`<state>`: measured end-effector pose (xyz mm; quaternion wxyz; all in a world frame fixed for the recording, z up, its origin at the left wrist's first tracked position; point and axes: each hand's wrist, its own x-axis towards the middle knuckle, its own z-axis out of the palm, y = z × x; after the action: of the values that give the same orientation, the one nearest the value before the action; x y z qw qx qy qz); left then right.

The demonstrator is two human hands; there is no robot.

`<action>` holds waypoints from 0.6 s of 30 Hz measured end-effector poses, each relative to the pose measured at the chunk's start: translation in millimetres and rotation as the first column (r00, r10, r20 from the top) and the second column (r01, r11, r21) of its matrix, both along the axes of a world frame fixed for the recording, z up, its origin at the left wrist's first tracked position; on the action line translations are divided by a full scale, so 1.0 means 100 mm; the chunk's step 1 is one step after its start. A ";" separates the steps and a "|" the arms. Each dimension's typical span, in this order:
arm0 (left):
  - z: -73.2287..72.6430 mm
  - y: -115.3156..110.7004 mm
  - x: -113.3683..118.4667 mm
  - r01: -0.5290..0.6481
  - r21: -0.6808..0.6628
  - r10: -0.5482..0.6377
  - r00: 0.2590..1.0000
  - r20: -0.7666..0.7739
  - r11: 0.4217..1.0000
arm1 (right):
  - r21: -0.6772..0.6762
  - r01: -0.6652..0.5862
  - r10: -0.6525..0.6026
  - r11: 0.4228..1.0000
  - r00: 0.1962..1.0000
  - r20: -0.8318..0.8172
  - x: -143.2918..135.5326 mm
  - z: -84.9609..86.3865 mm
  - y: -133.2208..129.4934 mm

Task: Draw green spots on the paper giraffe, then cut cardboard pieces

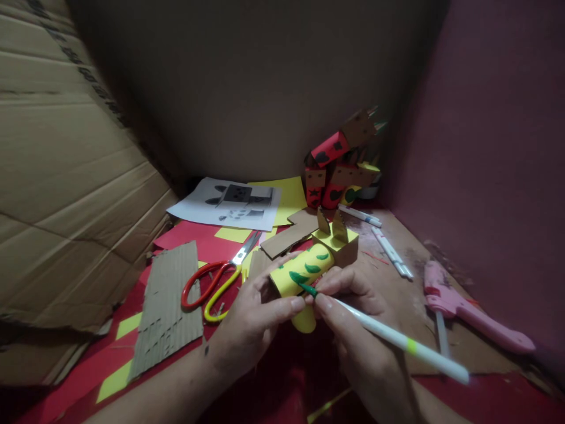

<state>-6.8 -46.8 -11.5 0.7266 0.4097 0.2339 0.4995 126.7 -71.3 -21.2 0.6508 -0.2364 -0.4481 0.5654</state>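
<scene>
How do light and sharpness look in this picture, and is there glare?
Head view: dim, with the plain grey back wall in shadow; head view: the yellow paper tube with green leaf shapes is fairly legible, while the pink plastic glue gun at right looks blurred; head view: no harsh glare, only a pale sheen on the slim white plastic marker.

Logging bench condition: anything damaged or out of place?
The corrugated cardboard sheet left of the scissors looks damaged: dark, ragged nicks break its lower ridges. Smudges also mark the brown board at right.
</scene>
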 end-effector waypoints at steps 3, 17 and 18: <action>0.01 0.00 0.00 0.001 -0.001 -0.001 1.000 -0.003 1.000 | -0.022 0.000 0.000 1.000 1.000 0.000 0.01 0.00 0.00; 0.00 -0.01 -0.03 0.013 0.009 -0.013 1.000 -0.028 1.000 | -0.129 0.079 -0.079 0.989 0.997 0.005 0.00 0.03 0.00; 0.01 -0.01 -0.02 0.011 0.009 -0.010 0.999 -0.035 1.000 | -0.133 0.080 -0.081 0.988 0.997 -0.001 0.00 0.03 0.00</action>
<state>-9.3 -47.6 -10.6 0.7231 0.4230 0.2423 0.4894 126.7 -71.2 -18.0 0.6572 -0.2954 -0.3976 0.5681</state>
